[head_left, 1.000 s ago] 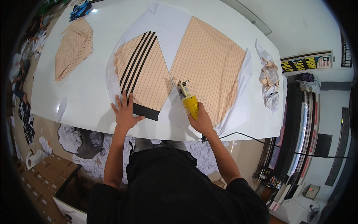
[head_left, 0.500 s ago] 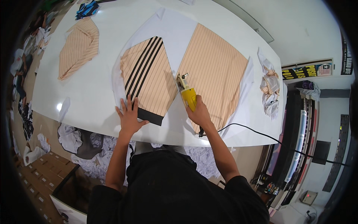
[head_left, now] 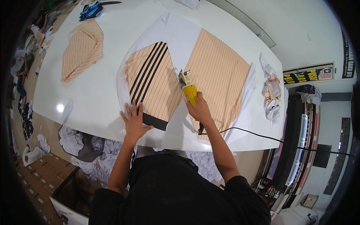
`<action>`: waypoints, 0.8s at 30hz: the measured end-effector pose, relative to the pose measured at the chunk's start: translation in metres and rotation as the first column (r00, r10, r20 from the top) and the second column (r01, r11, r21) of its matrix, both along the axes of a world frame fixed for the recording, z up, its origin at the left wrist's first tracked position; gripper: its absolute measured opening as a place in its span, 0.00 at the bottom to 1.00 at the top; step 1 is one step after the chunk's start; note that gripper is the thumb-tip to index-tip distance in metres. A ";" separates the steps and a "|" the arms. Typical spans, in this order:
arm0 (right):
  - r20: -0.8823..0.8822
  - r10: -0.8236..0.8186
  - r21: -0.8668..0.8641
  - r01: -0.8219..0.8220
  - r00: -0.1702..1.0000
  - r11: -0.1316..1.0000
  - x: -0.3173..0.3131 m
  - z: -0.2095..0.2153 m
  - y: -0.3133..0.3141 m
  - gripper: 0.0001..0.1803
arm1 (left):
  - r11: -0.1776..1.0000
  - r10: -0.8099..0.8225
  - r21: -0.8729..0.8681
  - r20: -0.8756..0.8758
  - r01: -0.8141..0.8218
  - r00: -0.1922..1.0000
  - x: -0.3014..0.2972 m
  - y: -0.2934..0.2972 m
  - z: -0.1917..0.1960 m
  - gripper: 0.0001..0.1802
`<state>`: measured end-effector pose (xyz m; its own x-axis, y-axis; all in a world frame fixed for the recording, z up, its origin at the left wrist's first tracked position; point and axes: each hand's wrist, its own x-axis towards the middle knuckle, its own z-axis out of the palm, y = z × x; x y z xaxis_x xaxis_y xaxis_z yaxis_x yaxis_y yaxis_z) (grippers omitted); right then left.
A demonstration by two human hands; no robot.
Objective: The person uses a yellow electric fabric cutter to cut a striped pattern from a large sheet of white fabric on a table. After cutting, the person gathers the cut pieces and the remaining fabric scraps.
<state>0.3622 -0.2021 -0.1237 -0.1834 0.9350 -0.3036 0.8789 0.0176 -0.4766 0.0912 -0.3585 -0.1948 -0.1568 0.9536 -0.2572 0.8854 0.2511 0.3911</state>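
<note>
A yellow hand-held electric fabric cutter (head_left: 190,93) is in my right hand (head_left: 199,108), its metal head toward the far side of the table. The head sits in the white strip between two peach, thin-striped fabric pieces. The left piece (head_left: 159,82) carries several bold black stripes and a black band along its near edge; the right piece (head_left: 221,78) is larger and plainly striped. White material (head_left: 180,30) shows around both. My left hand (head_left: 134,122) lies flat with fingers spread, at the near left corner of the left piece. The blade's contact with the cloth is too small to make out.
A black cord (head_left: 258,138) runs from the cutter off the table's right side. Another striped piece (head_left: 83,52) lies at left, a blue-black cloth (head_left: 90,11) beyond it. Crumpled scraps (head_left: 270,92) lie at the right edge of the white table (head_left: 45,95). Cloth heaps (head_left: 105,157) are below.
The cutter and my right hand have moved slightly farther from me along the strip between the pieces. My left hand stays on the cloth. The whole view has shifted a little.
</note>
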 end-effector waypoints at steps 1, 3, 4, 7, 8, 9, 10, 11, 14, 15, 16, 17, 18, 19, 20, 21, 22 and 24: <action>-0.007 -0.001 -0.004 0.001 1.000 1.000 -0.003 0.001 0.000 0.30 | 1.000 0.000 0.005 0.000 0.000 1.000 0.000 0.000 0.000 0.71; -0.013 -0.013 -0.007 0.013 1.000 1.000 -0.004 0.001 -0.001 0.30 | 1.000 -0.002 0.015 0.001 0.002 1.000 -0.001 0.000 0.000 0.71; -0.015 -0.019 -0.010 0.019 1.000 1.000 -0.005 0.000 -0.003 0.30 | 1.000 -0.001 0.009 0.003 0.001 1.000 -0.001 0.000 0.001 0.71; -0.020 -0.060 0.010 0.060 0.998 0.998 -0.007 -0.001 -0.015 0.31 | 1.000 0.002 -0.009 0.006 -0.002 1.000 -0.001 0.002 0.003 0.71; -0.023 -0.079 0.011 0.079 0.997 0.997 -0.009 -0.002 -0.020 0.31 | 1.000 0.003 -0.016 0.005 -0.003 1.000 -0.001 0.002 0.005 0.71; -0.025 -0.098 0.011 0.099 0.995 0.995 -0.012 -0.002 -0.025 0.31 | 1.000 0.004 -0.023 0.004 -0.004 1.000 -0.002 0.003 0.007 0.71; -0.025 -0.120 0.011 0.120 0.992 0.993 -0.015 -0.002 -0.029 0.31 | 1.000 0.002 -0.019 0.010 -0.001 1.000 -0.002 0.003 0.007 0.71; -0.031 -0.139 0.008 0.139 0.990 0.990 -0.018 -0.003 -0.033 0.31 | 1.000 -0.001 -0.015 0.017 0.001 1.000 -0.003 0.003 0.006 0.71; -0.046 -0.200 -0.003 0.200 0.979 0.980 -0.031 -0.002 -0.040 0.31 | 1.000 -0.005 -0.009 0.025 0.005 1.000 -0.004 0.003 0.006 0.71; -0.049 -0.220 -0.007 0.220 0.974 0.976 -0.036 0.000 -0.042 0.31 | 1.000 -0.006 -0.008 0.026 0.006 1.000 -0.005 0.003 0.006 0.71; -0.051 -0.241 -0.010 0.241 0.969 0.971 -0.040 0.000 -0.043 0.31 | 1.000 -0.007 -0.009 0.027 0.007 1.000 -0.004 0.003 0.006 0.71; -0.053 -0.255 0.007 0.255 0.966 0.967 -0.043 -0.002 -0.045 0.31 | 1.000 -0.009 -0.011 0.028 0.009 1.000 -0.004 0.003 0.007 0.71; -0.055 -0.268 0.023 0.269 0.962 0.963 -0.045 -0.004 -0.046 0.31 | 1.000 -0.010 -0.012 0.029 0.010 1.000 -0.004 0.003 0.008 0.71; -0.057 -0.280 0.038 0.282 0.958 0.959 -0.049 -0.005 -0.047 0.31 | 1.000 -0.011 -0.011 0.028 0.011 1.000 -0.004 0.004 0.008 0.71; -0.053 -0.298 0.032 0.300 0.953 0.953 -0.053 -0.004 -0.047 0.32 | 1.000 -0.011 -0.010 0.027 0.012 1.000 -0.004 0.004 0.007 0.71; -0.049 -0.316 0.026 0.317 0.948 0.948 -0.058 -0.002 -0.048 0.32 | 1.000 -0.012 -0.010 0.026 0.012 1.000 -0.004 0.005 0.007 0.71; -0.046 -0.333 0.021 0.334 0.942 0.942 -0.062 0.000 -0.048 0.33 | 1.000 -0.014 -0.017 0.021 0.014 1.000 -0.005 0.005 0.008 0.71; -0.045 -0.353 0.034 0.355 0.934 0.934 -0.069 -0.001 -0.049 0.33 | 0.999 -0.018 -0.032 0.012 0.018 1.000 -0.005 0.006 0.010 0.70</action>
